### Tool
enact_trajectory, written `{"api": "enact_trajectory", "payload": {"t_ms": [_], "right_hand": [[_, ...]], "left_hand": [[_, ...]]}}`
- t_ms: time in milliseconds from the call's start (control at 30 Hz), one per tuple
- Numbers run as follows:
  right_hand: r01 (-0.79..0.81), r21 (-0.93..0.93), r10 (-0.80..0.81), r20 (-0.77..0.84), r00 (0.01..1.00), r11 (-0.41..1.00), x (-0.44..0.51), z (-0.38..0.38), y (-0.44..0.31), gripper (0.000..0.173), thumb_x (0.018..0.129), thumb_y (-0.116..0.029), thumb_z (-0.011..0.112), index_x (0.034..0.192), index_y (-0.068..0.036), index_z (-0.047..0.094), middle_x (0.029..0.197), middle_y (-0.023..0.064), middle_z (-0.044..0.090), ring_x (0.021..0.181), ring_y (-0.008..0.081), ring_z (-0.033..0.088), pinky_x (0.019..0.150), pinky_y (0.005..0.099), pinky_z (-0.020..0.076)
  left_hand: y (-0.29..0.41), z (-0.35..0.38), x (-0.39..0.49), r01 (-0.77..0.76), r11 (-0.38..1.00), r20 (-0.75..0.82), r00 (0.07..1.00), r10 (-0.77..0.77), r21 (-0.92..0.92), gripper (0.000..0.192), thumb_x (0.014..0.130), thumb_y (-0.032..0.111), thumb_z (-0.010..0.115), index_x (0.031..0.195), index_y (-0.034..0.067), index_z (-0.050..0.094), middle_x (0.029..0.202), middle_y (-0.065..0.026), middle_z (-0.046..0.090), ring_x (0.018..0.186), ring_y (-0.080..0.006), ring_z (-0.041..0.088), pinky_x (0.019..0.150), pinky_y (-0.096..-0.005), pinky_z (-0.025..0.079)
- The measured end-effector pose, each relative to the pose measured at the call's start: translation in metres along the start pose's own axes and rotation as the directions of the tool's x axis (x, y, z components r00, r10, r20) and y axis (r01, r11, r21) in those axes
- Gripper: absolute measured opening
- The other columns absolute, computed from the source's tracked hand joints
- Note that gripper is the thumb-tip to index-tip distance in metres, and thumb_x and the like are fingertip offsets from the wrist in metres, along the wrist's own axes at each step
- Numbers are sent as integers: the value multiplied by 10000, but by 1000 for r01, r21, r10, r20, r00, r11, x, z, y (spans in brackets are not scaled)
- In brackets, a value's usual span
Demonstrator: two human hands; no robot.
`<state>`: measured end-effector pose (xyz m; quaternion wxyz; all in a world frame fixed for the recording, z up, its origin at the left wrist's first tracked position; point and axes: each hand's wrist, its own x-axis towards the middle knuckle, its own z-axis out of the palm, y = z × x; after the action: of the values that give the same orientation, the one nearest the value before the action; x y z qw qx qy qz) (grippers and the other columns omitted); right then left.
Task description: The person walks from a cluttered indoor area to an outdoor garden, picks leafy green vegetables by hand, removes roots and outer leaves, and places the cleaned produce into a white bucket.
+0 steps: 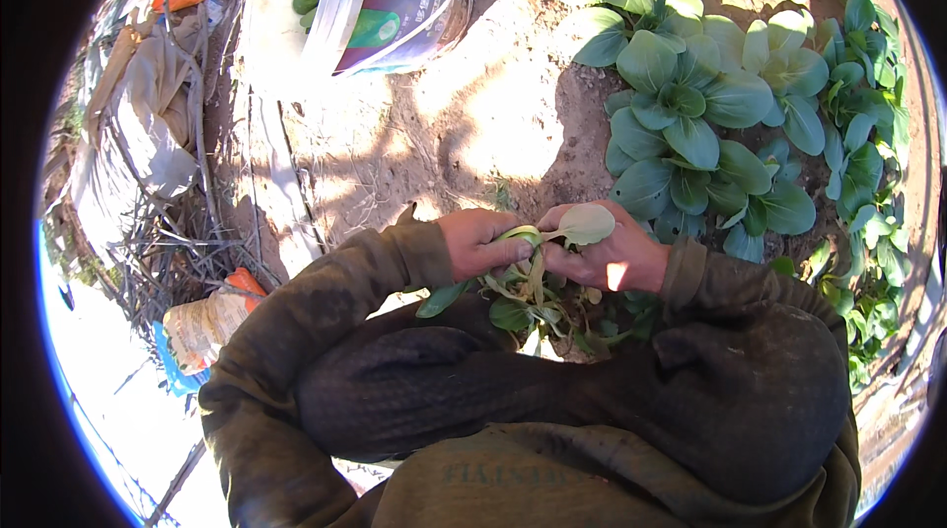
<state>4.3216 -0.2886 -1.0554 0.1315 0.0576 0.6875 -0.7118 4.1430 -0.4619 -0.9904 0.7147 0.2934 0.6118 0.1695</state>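
Observation:
My left hand (484,243) grips the pale stalk of a leafy green plant (527,233), thumb on top. Opposite it, my right hand (607,250) pinches the same plant near a stem, and one round leaf (587,224) lies across its fingers. The two hands almost touch. Beneath them, between my knees, is a heap of loose leaves and wilted stems (544,298); the hands hide part of it. A broad green leaf (442,299) sticks out below my left hand.
Rows of leafy green vegetables (681,102) grow in soil at the right. A plastic bucket (403,2) with a pale rim lies tilted at the top, leaves at its mouth. Dry sticks (166,261), crumpled cloth (159,121) and printed bags (207,324) are at the left.

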Motion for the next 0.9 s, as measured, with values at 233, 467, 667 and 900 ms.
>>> {"api": "enact_trajectory", "payload": {"t_ms": [233,467,667,900], "right_hand": [[216,-427,-222,36,974,878,5,5,12,346,988,-332,546,837,-33,633,737,196,629,679,384,632,614,489,488],[496,-185,-458,213,863,849,0,-6,18,106,893,-174,622,883,-70,610,851,129,613,779,338,651,657,456,503],[284,179,-324,267,908,942,-8,-8,-1,152,982,-161,619,907,-29,632,846,111,620,732,300,610,669,415,491],[-143,508,-164,512,843,849,-1,-43,-38,314,1092,-220,554,923,34,630,816,63,583,746,169,537,712,347,469]], "left_hand": [[-7,4,6,-22,983,-18,1000,26,184,508,1109,495,460,1196,21,619,918,-144,668,836,-252,642,799,-407,531],[-11,-1,-2,-37,999,160,986,43,-36,484,1113,477,471,1170,20,623,853,-76,617,776,-183,598,744,-361,513],[-2,3,-14,4,946,274,958,90,-324,467,1104,465,511,1156,17,632,819,-3,568,727,-86,537,647,-267,463],[31,-7,-34,88,822,299,949,103,-562,522,1075,479,576,1259,-4,651,800,-1,571,646,-64,495,558,-228,412]]}}
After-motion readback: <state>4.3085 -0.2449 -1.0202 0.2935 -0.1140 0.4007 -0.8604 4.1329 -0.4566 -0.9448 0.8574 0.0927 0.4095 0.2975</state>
